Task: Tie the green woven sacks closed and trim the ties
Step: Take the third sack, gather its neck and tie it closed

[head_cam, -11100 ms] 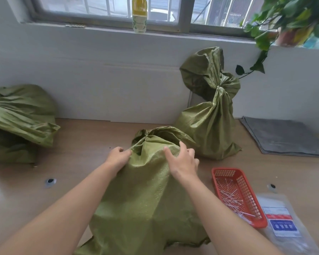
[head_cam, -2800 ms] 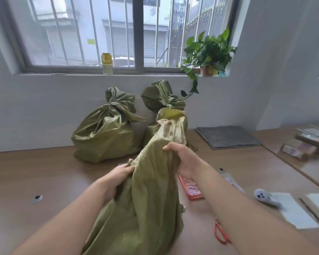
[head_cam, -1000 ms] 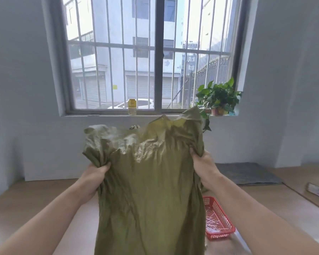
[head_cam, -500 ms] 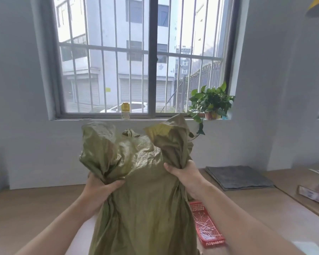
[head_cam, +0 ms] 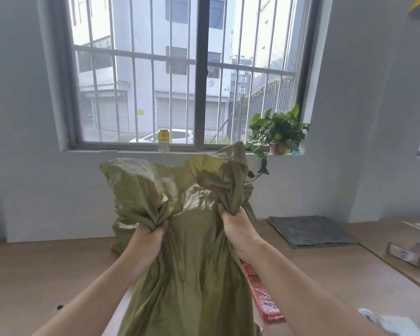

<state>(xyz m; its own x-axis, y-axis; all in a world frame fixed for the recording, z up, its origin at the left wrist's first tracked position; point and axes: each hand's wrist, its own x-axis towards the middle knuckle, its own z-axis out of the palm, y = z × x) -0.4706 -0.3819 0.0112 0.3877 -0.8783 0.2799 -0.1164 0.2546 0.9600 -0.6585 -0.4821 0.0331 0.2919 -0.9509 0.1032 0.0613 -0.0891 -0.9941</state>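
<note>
I hold a green woven sack (head_cam: 192, 263) upright in front of me over the wooden table. My left hand (head_cam: 148, 237) grips a bunch of fabric at the sack's upper left. My right hand (head_cam: 235, 223) grips a bunch at the upper right. The sack's open top flares above both fists. Behind it, part of another green sack (head_cam: 121, 226) shows at the left. A red basket (head_cam: 262, 294) with white ties lies on the table just right of the held sack, partly hidden by my right forearm.
A grey folded mat (head_cam: 310, 230) lies at the back right of the table (head_cam: 46, 275). On the window sill stand a potted plant (head_cam: 277, 132) and a yellow bottle (head_cam: 163, 140). Small items lie at the far right edge, blurred.
Both hands have slid lower on the sack's neck and drawn slightly apart, gathering fabric into two bunches. The view has tilted a little.
</note>
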